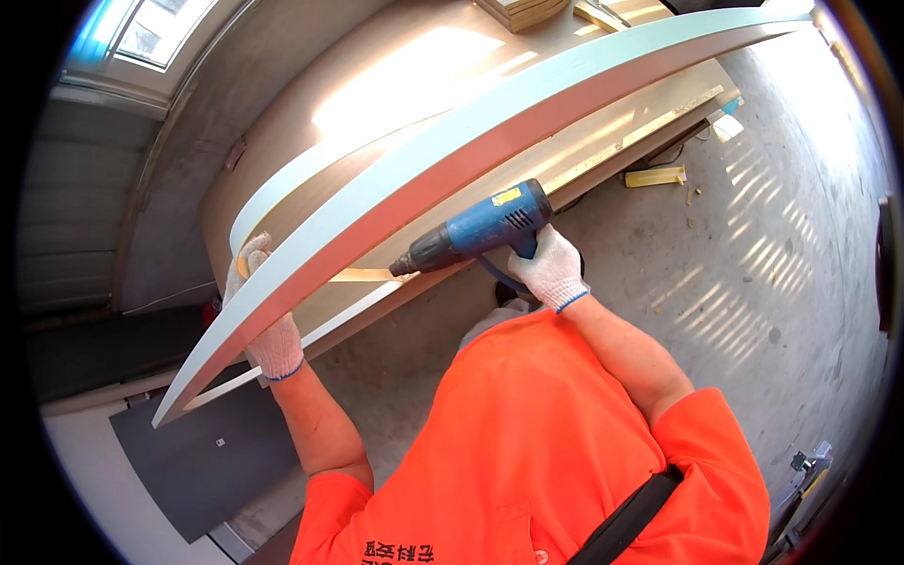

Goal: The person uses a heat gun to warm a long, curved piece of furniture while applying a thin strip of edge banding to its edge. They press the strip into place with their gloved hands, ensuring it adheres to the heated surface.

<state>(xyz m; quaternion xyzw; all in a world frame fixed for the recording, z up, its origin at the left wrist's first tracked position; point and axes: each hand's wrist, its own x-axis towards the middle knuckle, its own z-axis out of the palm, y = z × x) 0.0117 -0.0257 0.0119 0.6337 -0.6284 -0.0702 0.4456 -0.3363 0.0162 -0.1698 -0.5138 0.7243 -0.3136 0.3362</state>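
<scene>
A long, narrow board [452,149] stretches diagonally across the view, pale blue-white on its upper face and reddish-brown along the near side. My left hand [276,347], in a white knit glove, reaches under its near end, and its fingers curl up past the far side. Those fingers close round a thin pale strip [276,193] that bends in a loop beside the board. The board hides part of this hand. In my gloved right hand [551,267] is a blue heat gun [485,226], gripped by its handle. Its dark nozzle points left, close to the board's reddish side.
Beneath the board lies a wide tan worktable [377,56], with stacked wooden pieces [524,11] at its far edge. A yellow piece [655,177] rests on the concrete floor [716,311] to the right. A dark grey panel [202,461] stands at lower left.
</scene>
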